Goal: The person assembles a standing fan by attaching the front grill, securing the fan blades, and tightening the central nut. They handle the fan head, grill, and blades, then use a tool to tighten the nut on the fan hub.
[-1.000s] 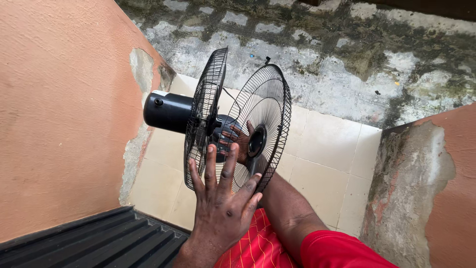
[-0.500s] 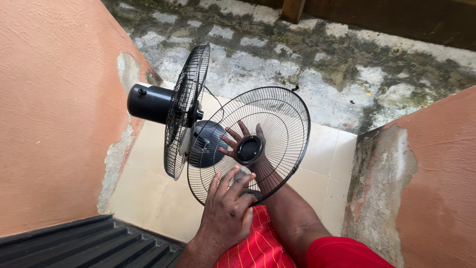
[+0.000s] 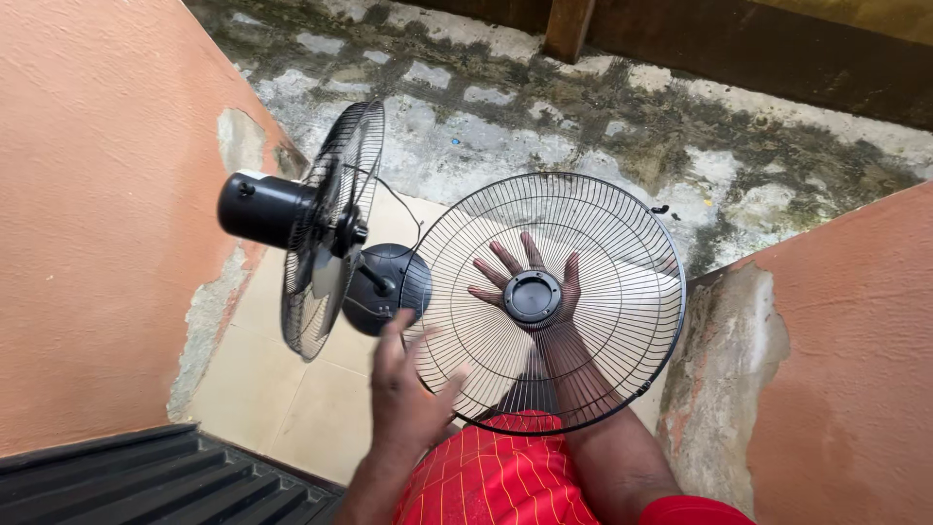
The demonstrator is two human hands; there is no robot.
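Your right hand point(image 3: 530, 282) is spread flat behind the round black front grille point(image 3: 554, 301), holding it up. Your left hand point(image 3: 408, 389) is open beside its rim, near the fan body point(image 3: 311, 228) with its rear grille.

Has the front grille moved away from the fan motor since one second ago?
Yes. The front grille has swung rightward, away from the rear grille, toward the right wall.

Orange walls point(image 3: 87, 243), mossy concrete floor point(image 3: 544, 126)
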